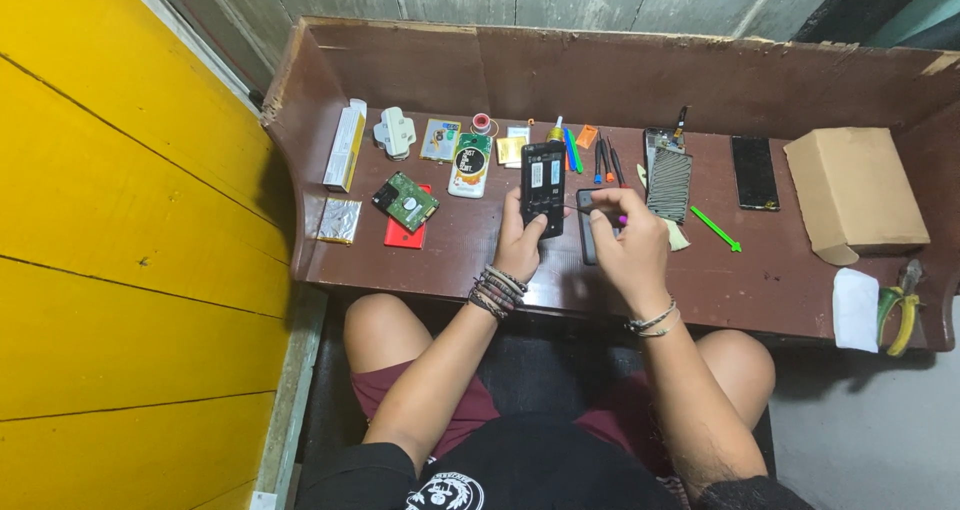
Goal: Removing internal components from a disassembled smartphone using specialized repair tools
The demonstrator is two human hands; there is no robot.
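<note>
Knees and lap: nearest the camera, bare knees and dark red shorts sit under the near edge of the brown counter (760, 290).
Left hand (520, 238): fingers closed around the lower end of an opened black phone (543, 185), held upright above the counter's middle.
Right hand (622, 242): fingers pinched on a thin tool with a pink tip (608, 213), its point reaching left to the phone's right edge.
Doing it well: I judge the phone needs a steady grip while the tool tip works with light pressure, so nothing slips.
Under the right hand: a dark flat part (586, 228) lies on the counter, partly hidden.
Far row: screwdrivers and pens (600, 160), a solder reel (482, 123), small cards.
Left side: green circuit board (405, 200) on a red piece, a long white box (346, 145).
Right side: ribbed grey panel (669, 183), another black phone (754, 172), green stick (716, 228), cardboard box (855, 192), pliers (903, 305).
In the way: nothing crowds the hands; the ribbed panel sits just beside the right hand.
</note>
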